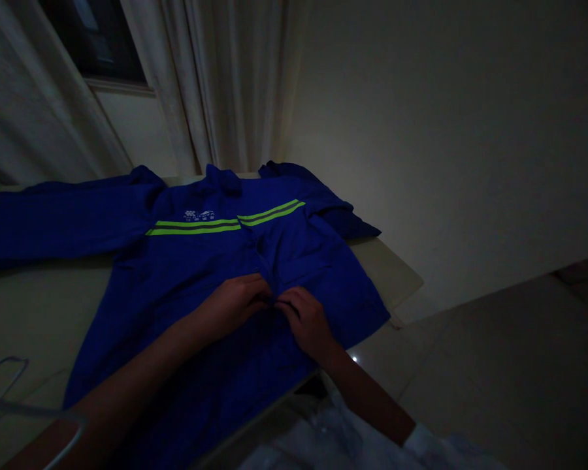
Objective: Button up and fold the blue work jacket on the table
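A blue work jacket with a yellow-green reflective stripe across the chest lies spread on the table, front side up. One sleeve stretches out to the left, and the other is folded back at the upper right. Along the jacket's front opening, my left hand pinches the fabric edge from the left. My right hand pinches the same edge from the right, its fingertips almost meeting the left ones. Whatever small part sits between the fingertips is hidden.
The pale table ends at a corner on the right, beside a wall. A wire hanger is at the lower left. Curtains hang behind the table, and tiled floor shows at the right.
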Available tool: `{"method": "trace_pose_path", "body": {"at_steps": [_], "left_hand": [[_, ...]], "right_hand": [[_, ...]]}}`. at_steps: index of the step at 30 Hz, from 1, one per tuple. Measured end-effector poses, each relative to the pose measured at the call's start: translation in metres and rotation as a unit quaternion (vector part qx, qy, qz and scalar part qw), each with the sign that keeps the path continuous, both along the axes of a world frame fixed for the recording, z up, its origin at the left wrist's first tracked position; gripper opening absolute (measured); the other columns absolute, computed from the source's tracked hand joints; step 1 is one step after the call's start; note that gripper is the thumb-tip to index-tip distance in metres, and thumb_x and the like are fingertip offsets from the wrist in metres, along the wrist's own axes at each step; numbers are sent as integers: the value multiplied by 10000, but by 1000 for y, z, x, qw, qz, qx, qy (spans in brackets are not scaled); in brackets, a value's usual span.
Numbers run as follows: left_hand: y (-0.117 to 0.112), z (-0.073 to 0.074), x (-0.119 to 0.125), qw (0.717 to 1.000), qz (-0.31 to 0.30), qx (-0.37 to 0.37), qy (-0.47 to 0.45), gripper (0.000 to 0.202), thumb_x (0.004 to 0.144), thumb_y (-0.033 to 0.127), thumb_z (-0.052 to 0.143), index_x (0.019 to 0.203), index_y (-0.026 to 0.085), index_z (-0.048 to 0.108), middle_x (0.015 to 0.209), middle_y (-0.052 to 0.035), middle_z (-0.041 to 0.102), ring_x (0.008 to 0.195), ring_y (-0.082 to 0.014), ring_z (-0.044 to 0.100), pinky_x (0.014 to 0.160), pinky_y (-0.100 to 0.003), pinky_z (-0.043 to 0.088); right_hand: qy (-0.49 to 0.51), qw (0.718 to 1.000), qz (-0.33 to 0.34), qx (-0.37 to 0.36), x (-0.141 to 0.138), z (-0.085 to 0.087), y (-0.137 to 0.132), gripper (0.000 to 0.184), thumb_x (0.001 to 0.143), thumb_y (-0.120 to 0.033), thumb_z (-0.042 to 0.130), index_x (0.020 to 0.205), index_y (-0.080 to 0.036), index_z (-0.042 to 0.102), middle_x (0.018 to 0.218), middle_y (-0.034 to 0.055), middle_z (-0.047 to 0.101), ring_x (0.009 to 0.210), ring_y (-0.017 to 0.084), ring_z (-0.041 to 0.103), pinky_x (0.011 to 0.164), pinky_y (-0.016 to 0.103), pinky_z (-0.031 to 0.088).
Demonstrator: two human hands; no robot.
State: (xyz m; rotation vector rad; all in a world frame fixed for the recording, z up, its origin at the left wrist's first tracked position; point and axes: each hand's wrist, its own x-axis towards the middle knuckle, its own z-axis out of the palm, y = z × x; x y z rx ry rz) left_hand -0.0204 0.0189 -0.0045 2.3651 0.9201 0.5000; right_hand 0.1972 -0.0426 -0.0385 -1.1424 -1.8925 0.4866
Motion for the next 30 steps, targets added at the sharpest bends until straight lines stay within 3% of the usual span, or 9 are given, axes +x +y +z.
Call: {"method": "trace_pose_path", "body": {"at_steps": [2,7,10,19,23,26,30], "left_hand": [[0,0,1,1000,6,0,8,133,935,106,682,997,224,683,933,13,675,846,-154,661,747,-260,470],[-7,-2,7,990,-23,100,102,136,977,91,605,1003,207,671,1002,-27,674,963,-210,651,830,-324,486],[-10,-3,11,986,-20,119,114,146,975,77,606,978,207,670,977,-27,670,945,-205,642,831,-322,486],[-11,3,12,985,5,107,134,113,982,108,612,989,211,657,977,-29,665,947,-221,643,825,-344,494],[-12,11,10,987,7,98,129,80,997,183,622,1064,226,632,1017,-23,662,996,-229,658,838,-348,496],[-13,15,8,987,45,93,121,155,978,234,666,1106,219,581,1061,-30,664,1001,-231,669,793,-335,490],[-12,15,7,984,73,50,153,170,977,373,675,970,213,616,960,-31,675,883,-243,680,713,-341,470]], "right_hand": [[-3,1000,2,9,0,0,0,128,1057,-268,606,1027,-215,720,988,53,708,968,198,670,898,343,540],[-27,1000,-7,7,0,-2,0,193,1086,-288,543,1039,-216,717,983,65,712,950,211,670,873,356,546],[-38,999,-22,3,-1,-2,0,213,1095,-291,517,1046,-213,709,980,72,709,946,216,666,857,356,543],[-51,999,-6,-12,-2,1,0,197,1089,-257,521,997,-201,686,957,67,695,928,213,651,855,341,522],[-28,999,-37,-22,-2,1,1,176,1084,-236,520,990,-204,665,957,60,690,924,204,649,857,324,509],[4,997,-68,-39,-2,0,3,158,1072,-221,525,987,-208,657,944,47,690,902,191,654,854,308,503],[25,995,-74,-55,0,1,4,154,1063,-244,544,970,-207,662,927,40,704,871,185,661,840,301,504]]}}
